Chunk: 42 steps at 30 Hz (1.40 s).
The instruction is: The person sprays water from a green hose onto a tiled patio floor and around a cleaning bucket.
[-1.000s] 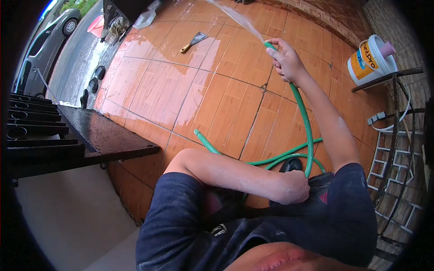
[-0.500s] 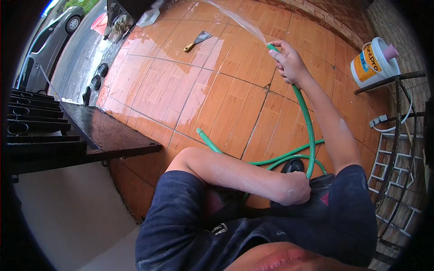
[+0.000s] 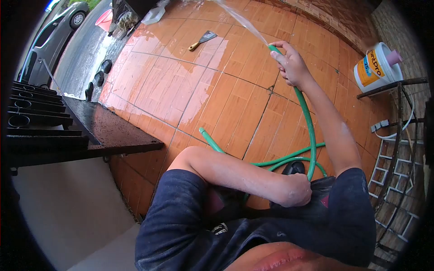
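Note:
My right hand (image 3: 293, 65) is wrapped round the green hose (image 3: 306, 113) near its end, the thumb lying along the nozzle end. A stream of water (image 3: 244, 21) shoots from it toward the upper left. Across my body, my left hand (image 3: 297, 189) is a fist at the lower stretch of the same hose, which disappears at the fingers. A second hose end (image 3: 202, 131) and loops of green hose lie on the floor beyond my left forearm. A scraper (image 3: 202, 40) with a yellowish handle rests on the wet orange tiles (image 3: 230, 99).
A white paint bucket (image 3: 377, 70) stands at the right by a dark metal rack (image 3: 400, 104). To the left are a dark metal gate (image 3: 45, 117) and black shoes (image 3: 99, 74). A clear plastic tub (image 3: 153, 16), a pink bucket (image 3: 105, 20) and a parked car (image 3: 49, 38) are farther off.
The view has shifted slightly, so the surroundings sit a little to the right. Both hands keep their hold on the hose and water keeps spraying.

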Each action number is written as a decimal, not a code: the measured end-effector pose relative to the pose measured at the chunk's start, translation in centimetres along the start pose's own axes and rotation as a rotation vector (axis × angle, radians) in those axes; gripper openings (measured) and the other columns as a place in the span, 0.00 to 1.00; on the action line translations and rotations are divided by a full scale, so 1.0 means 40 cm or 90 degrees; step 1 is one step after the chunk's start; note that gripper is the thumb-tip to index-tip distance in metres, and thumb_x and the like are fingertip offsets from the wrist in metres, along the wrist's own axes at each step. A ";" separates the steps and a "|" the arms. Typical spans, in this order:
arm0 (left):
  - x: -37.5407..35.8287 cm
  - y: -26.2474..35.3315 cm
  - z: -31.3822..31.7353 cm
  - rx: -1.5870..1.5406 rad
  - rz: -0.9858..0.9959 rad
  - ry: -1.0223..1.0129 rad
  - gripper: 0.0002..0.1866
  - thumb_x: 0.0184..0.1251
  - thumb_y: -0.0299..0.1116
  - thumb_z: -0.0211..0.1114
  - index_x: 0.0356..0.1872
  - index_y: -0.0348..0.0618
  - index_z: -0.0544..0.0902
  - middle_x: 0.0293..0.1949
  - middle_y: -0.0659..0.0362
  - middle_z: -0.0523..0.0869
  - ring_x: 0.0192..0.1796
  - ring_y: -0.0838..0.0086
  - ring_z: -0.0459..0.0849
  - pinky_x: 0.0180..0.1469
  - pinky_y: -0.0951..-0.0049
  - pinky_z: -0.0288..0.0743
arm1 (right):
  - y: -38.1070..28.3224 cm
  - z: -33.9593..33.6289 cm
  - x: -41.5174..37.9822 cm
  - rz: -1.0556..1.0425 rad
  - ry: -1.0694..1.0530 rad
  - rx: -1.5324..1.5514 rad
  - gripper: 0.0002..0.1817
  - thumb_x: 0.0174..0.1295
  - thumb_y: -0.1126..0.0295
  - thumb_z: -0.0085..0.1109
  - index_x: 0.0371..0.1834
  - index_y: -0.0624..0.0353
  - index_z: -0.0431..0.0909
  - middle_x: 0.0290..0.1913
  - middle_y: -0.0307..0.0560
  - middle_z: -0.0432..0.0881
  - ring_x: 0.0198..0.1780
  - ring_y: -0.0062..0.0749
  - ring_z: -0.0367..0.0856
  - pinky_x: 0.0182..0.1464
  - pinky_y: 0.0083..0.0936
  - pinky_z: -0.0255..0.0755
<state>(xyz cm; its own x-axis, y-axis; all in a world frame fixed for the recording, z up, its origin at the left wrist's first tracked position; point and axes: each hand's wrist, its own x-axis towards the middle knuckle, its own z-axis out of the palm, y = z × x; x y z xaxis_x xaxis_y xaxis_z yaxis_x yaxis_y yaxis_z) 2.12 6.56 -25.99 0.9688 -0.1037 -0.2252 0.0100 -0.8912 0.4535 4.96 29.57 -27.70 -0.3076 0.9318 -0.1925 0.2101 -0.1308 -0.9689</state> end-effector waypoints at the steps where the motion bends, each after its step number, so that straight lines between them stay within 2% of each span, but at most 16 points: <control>1: -0.002 0.000 -0.001 0.002 0.004 0.001 0.07 0.57 0.32 0.66 0.36 0.44 0.86 0.35 0.56 0.89 0.41 0.60 0.89 0.34 0.63 0.81 | -0.007 0.005 -0.007 0.018 -0.017 -0.009 0.12 0.71 0.63 0.54 0.55 0.47 0.70 0.18 0.28 0.59 0.13 0.12 0.53 0.12 0.17 0.47; 12: -0.001 0.006 0.000 -0.003 -0.004 -0.009 0.07 0.59 0.32 0.66 0.37 0.45 0.87 0.37 0.56 0.89 0.42 0.61 0.89 0.35 0.64 0.81 | -0.006 0.021 -0.005 0.002 -0.028 0.008 0.12 0.70 0.64 0.55 0.54 0.49 0.72 0.18 0.28 0.60 0.13 0.12 0.54 0.13 0.17 0.47; 14: 0.000 0.007 0.000 0.003 -0.004 -0.015 0.07 0.59 0.32 0.67 0.37 0.45 0.87 0.38 0.56 0.89 0.42 0.61 0.88 0.35 0.63 0.82 | -0.015 0.028 -0.012 -0.010 0.004 -0.025 0.11 0.70 0.64 0.55 0.53 0.49 0.72 0.18 0.28 0.60 0.13 0.12 0.54 0.13 0.17 0.48; 18: -0.002 0.010 0.002 0.008 -0.017 -0.010 0.08 0.58 0.32 0.67 0.37 0.44 0.87 0.38 0.56 0.89 0.43 0.61 0.89 0.35 0.62 0.82 | -0.011 0.022 -0.005 0.008 -0.028 -0.017 0.11 0.71 0.63 0.54 0.54 0.49 0.72 0.18 0.28 0.60 0.13 0.12 0.54 0.13 0.17 0.48; 20: -0.004 0.012 0.002 0.007 -0.008 -0.002 0.08 0.57 0.31 0.68 0.37 0.44 0.87 0.38 0.56 0.89 0.43 0.61 0.89 0.35 0.61 0.82 | -0.001 0.027 0.000 -0.032 0.010 -0.027 0.12 0.71 0.63 0.54 0.54 0.50 0.72 0.18 0.29 0.60 0.13 0.12 0.54 0.13 0.18 0.48; 24: -0.010 0.009 0.001 0.028 -0.004 -0.003 0.07 0.58 0.32 0.67 0.37 0.44 0.87 0.36 0.57 0.89 0.42 0.61 0.89 0.34 0.62 0.82 | -0.007 0.012 0.002 0.029 -0.027 -0.038 0.11 0.71 0.63 0.54 0.54 0.50 0.72 0.18 0.29 0.60 0.13 0.12 0.55 0.12 0.18 0.47; 27: 0.001 0.010 0.021 -0.002 -0.001 0.033 0.06 0.58 0.32 0.66 0.35 0.45 0.87 0.36 0.57 0.89 0.41 0.61 0.89 0.33 0.62 0.81 | 0.040 -0.011 0.023 -0.003 0.040 -0.007 0.12 0.71 0.63 0.54 0.54 0.49 0.72 0.19 0.30 0.62 0.13 0.13 0.56 0.12 0.18 0.47; 29: -0.008 0.008 0.018 0.019 0.012 0.038 0.06 0.58 0.33 0.66 0.34 0.45 0.86 0.35 0.57 0.89 0.40 0.61 0.89 0.33 0.63 0.81 | 0.068 -0.044 0.033 0.049 0.152 -0.030 0.11 0.71 0.62 0.53 0.53 0.48 0.71 0.21 0.33 0.64 0.13 0.15 0.58 0.12 0.19 0.50; 33: -0.015 0.010 0.016 0.029 0.024 0.031 0.06 0.57 0.32 0.66 0.33 0.45 0.87 0.34 0.57 0.89 0.39 0.62 0.89 0.32 0.63 0.81 | 0.194 -0.143 0.061 0.106 0.240 0.070 0.11 0.70 0.62 0.53 0.52 0.48 0.71 0.22 0.36 0.67 0.13 0.18 0.61 0.12 0.21 0.53; 35: -0.016 0.008 0.015 0.032 0.030 0.037 0.05 0.55 0.32 0.67 0.32 0.46 0.87 0.32 0.57 0.89 0.38 0.62 0.89 0.31 0.63 0.81 | 0.264 -0.193 0.064 0.127 0.381 0.070 0.10 0.70 0.64 0.52 0.52 0.49 0.70 0.24 0.38 0.69 0.14 0.21 0.65 0.11 0.23 0.57; 36: -0.018 0.007 0.012 0.034 0.042 0.035 0.05 0.55 0.32 0.67 0.32 0.46 0.87 0.32 0.57 0.89 0.38 0.62 0.89 0.31 0.63 0.81 | 0.299 -0.221 0.063 0.130 0.393 0.069 0.10 0.70 0.64 0.52 0.52 0.49 0.70 0.24 0.38 0.69 0.14 0.21 0.65 0.11 0.23 0.57; 38: -0.020 0.005 0.005 0.033 0.033 0.001 0.05 0.56 0.32 0.66 0.31 0.46 0.87 0.32 0.58 0.89 0.37 0.62 0.89 0.30 0.63 0.81 | 0.361 -0.283 0.051 0.124 0.536 0.123 0.10 0.69 0.65 0.52 0.50 0.50 0.69 0.21 0.38 0.66 0.12 0.20 0.60 0.10 0.22 0.53; 39: -0.018 0.004 0.008 0.035 0.047 0.000 0.05 0.56 0.32 0.66 0.31 0.46 0.87 0.32 0.58 0.89 0.37 0.62 0.89 0.30 0.63 0.81 | 0.388 -0.316 0.045 0.127 0.550 0.120 0.10 0.69 0.65 0.52 0.50 0.50 0.69 0.21 0.38 0.66 0.12 0.20 0.60 0.10 0.22 0.53; 41: -0.014 -0.001 0.017 0.048 0.017 0.025 0.05 0.57 0.32 0.65 0.30 0.46 0.87 0.32 0.57 0.89 0.37 0.63 0.89 0.30 0.64 0.81 | 0.424 -0.372 0.028 0.138 0.709 0.033 0.11 0.68 0.66 0.51 0.51 0.52 0.68 0.25 0.42 0.73 0.16 0.27 0.70 0.11 0.25 0.60; 42: -0.013 -0.004 0.016 0.041 0.019 0.024 0.05 0.58 0.32 0.64 0.31 0.46 0.87 0.32 0.57 0.89 0.37 0.63 0.90 0.31 0.65 0.81 | 0.425 -0.384 0.014 0.140 0.718 0.030 0.11 0.68 0.66 0.51 0.51 0.52 0.68 0.25 0.42 0.73 0.16 0.27 0.70 0.11 0.25 0.60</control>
<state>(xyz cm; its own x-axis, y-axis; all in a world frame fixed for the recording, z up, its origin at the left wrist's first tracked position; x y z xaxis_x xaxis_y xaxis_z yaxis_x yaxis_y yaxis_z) 1.44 6.47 -26.51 0.9771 -0.1144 -0.1794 -0.0333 -0.9149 0.4022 22.62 33.05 -41.90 0.7427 0.6563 -0.1326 0.1140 -0.3190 -0.9409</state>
